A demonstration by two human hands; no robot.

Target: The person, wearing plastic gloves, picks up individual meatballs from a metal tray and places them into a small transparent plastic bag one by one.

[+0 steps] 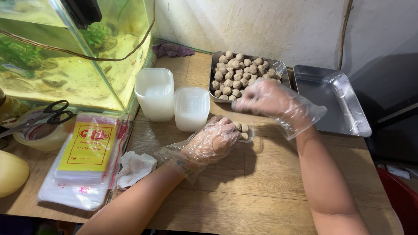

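Wooden tabletop [261, 191] w/ fish tank at left: left hand [213, 141], gloved, grips small clear tub [246, 130] of meatballs; right hand [272, 101] hovers over it, fingers curled, contents can't tell; risk: loose glove snags, tub tips, balls roll.

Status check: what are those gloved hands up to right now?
Left hand steadies small clear tub of meatballs. Right hand, gloved, hovers above it, grip unclear. Metal tray of meatballs behind. Nothing blocking.
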